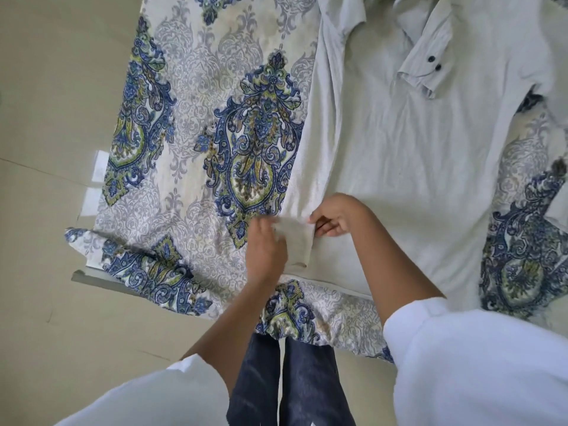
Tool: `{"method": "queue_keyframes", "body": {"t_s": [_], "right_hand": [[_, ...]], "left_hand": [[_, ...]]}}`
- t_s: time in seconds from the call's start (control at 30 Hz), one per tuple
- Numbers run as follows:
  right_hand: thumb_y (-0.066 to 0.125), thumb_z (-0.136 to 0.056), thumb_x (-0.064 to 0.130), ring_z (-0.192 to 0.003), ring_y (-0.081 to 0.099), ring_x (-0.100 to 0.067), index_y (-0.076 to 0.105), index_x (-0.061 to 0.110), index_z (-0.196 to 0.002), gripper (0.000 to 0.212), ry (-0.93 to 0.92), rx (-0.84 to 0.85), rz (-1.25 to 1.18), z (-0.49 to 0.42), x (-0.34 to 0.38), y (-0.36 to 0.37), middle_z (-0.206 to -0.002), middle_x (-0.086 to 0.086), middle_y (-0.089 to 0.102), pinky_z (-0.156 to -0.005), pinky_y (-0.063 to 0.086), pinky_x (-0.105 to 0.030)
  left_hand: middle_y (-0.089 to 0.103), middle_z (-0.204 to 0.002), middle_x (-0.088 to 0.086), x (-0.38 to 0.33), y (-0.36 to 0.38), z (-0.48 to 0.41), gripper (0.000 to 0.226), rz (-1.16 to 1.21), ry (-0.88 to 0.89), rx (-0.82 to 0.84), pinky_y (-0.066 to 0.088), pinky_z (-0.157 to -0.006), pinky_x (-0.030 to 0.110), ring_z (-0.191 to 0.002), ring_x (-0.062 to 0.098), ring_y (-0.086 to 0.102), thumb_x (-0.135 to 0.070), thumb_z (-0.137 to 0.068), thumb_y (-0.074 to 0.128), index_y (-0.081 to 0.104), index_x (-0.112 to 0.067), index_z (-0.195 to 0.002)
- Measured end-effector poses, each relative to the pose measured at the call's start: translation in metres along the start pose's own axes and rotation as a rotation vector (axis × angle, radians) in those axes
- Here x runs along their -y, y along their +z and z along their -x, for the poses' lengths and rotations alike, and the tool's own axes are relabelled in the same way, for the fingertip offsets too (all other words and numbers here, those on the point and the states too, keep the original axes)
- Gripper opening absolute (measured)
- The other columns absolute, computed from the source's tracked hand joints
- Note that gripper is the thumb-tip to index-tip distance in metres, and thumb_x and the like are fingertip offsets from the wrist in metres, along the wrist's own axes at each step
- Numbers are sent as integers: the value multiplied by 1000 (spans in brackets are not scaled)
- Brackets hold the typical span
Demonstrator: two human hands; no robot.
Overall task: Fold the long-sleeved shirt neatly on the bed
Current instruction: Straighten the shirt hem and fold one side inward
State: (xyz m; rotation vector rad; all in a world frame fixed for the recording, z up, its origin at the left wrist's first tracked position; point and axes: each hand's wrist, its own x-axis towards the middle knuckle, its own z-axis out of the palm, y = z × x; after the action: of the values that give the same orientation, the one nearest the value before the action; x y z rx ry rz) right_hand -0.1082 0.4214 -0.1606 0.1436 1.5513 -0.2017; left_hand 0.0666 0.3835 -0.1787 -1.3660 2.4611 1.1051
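The pale long-sleeved shirt (408, 149) is lying spread flat across the patterned bedsheet (196, 124), its cuffed sleeve (427, 69) with two dark buttons (434, 63) folded over the chest. You are pinching the shirt's near corner (295, 241) with both hands: your left hand (266, 250) is gripping its edge, and your right hand (338, 215) is closing its fingers on the fabric beside it.

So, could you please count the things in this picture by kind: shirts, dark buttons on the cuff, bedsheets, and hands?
Shirts: 1, the pale shirt spread on the bed
Dark buttons on the cuff: 2
Patterned bedsheets: 1
Hands: 2, the left hand and right hand, both gripping the shirt's lower corner
Total: 6
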Motion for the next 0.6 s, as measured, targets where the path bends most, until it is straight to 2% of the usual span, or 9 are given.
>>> {"method": "queue_keyframes", "body": {"t_s": [0.03, 0.1, 0.17, 0.23, 0.37, 0.47, 0.53, 0.6], "right_hand": [[57, -89, 13, -54, 59, -10, 52, 12, -71, 19, 9, -3, -19, -1, -7, 7, -58, 1, 62, -59, 35, -22], [56, -89, 10, -59, 58, -13, 52, 10, -73, 17, -4, -40, -80, -4, -23, 20, -67, -3, 59, -59, 38, -24], [58, -88, 7, -58, 58, -16, 53, 7, -75, 14, -16, -72, -126, -4, -36, 31, -68, -6, 60, -62, 41, -26], [61, -85, 5, -57, 57, -18, 54, 5, -75, 13, -20, -99, -172, -5, -47, 40, -68, -7, 59, -61, 41, -26], [66, -81, -1, -51, 58, -19, 57, 2, -78, 10, -36, -177, -303, -6, -61, 52, -67, -10, 61, -51, 43, -25], [64, -80, -5, -50, 60, -19, 56, 2, -70, 14, -45, -177, -348, -6, -66, 56, -69, -11, 63, -51, 45, -25], [65, -79, -6, -57, 64, -23, 57, 1, -69, 14, -49, -214, -337, -8, -66, 60, -71, -13, 65, -59, 53, -31], [66, -79, -1, -64, 68, -26, 60, 0, -75, 8, -62, -267, -230, -7, -63, 63, -75, -14, 68, -68, 56, -35]], "left_hand": [[49, -114, 6, 1, -4, -2, 33, 57, -136, -26, 46, -85, 28, -102, 18, 48, -3, -83, 57, 50, -6, -115], [56, -99, 3, 2, -12, -7, 28, 131, -256, 83, 48, -78, 29, -89, 18, 52, -3, -81, 62, 54, -7, -108], [57, -84, 0, 5, -21, -12, 20, 141, -265, 269, 47, -69, 29, -76, 16, 53, -2, -83, 60, 56, -7, -102], [58, -80, 0, 10, -31, -17, 14, 164, -284, 411, 44, -66, 28, -72, 16, 53, -4, -85, 60, 57, -9, -98], [59, -72, 1, 14, -35, -16, 6, 94, -211, 515, 41, -57, 24, -60, 14, 50, -14, -85, 65, 63, -12, -80], [58, -80, 3, 9, -27, -9, 13, -18, -179, 450, 49, -68, 31, -74, 22, 56, -18, -83, 66, 65, -6, -89], [57, -102, 7, 5, -24, -7, 17, -239, -121, 445, 49, -85, 41, -99, 26, 54, -17, -84, 60, 60, -6, -96], [53, -118, 10, 0, -23, -6, 26, -390, -106, 463, 44, -96, 43, -113, 27, 47, -14, -85, 54, 55, -6, -110]]}}
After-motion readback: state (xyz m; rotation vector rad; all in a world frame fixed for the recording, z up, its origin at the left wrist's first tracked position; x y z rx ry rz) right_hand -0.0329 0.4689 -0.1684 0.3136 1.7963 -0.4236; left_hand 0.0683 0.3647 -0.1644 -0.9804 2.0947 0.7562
